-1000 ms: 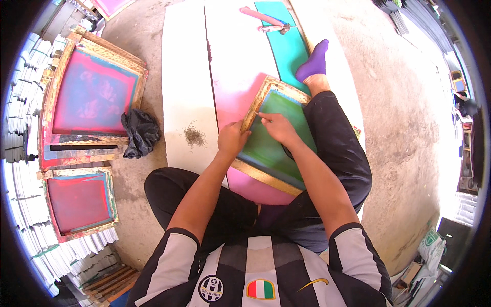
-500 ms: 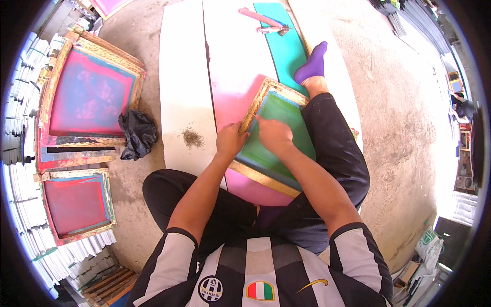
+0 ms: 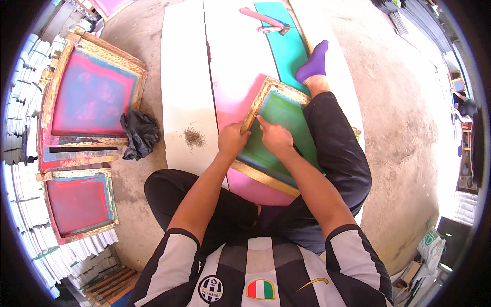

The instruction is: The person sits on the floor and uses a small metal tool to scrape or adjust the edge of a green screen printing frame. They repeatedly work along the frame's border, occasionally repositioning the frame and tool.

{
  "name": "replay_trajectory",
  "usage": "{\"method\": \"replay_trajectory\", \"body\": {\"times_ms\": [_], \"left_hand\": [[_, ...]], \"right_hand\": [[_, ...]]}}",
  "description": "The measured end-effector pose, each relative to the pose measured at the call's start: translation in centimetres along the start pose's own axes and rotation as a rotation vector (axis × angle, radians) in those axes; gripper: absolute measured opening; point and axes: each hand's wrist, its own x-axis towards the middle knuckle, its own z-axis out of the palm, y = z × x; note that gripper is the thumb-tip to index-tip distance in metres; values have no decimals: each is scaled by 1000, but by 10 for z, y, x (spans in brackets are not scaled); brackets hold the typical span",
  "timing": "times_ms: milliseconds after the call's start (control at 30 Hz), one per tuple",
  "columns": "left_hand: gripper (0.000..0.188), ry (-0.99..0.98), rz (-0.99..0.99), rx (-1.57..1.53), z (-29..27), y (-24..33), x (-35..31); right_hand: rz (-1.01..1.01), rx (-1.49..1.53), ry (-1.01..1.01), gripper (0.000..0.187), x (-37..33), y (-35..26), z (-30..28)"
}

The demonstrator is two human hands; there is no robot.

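The person's left hand (image 3: 232,139) is gripping the left bar of a wooden frame (image 3: 267,178), its fingers closing around the wood and its thumb lying along the inner side. The right hand (image 3: 277,138) is reaching over the frame's green screen (image 3: 295,120), its index finger pointing out straight with the tip sitting at the inner edge of the same bar, just above the left hand. Its other fingers are curling in toward the palm, and the back of the hand is hiding whether they are holding anything, so one cannot tell.

The frame is lying at a slant on a pink board (image 3: 230,100) between the person's legs, its right side running under the right leg. Beyond it, a foot in a purple sock (image 3: 313,64) is resting at the edge of a teal board (image 3: 280,53), where a pink-handled tool (image 3: 260,16) is lying. To the left, a small pile of dark bits (image 3: 194,136) is sitting on a white board (image 3: 186,77).
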Motion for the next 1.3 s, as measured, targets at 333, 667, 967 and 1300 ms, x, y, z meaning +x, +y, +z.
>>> {"method": "replay_trajectory", "body": {"times_ms": [333,667,967,1300], "left_hand": [[43,-44,-48,35,6,-9,-1],[45,13,-24,10,6,-6,-4],[46,-40,-22,-31,6,-12,-1],[43,-47,-9,10,9,-15,-1]], "right_hand": [[366,945,-370,41,19,27,-15],[22,41,40,41,13,5,-19],[-17,-362,-76,45,10,-26,-39],[-61,-2,-78,46,23,14,-19]]}}
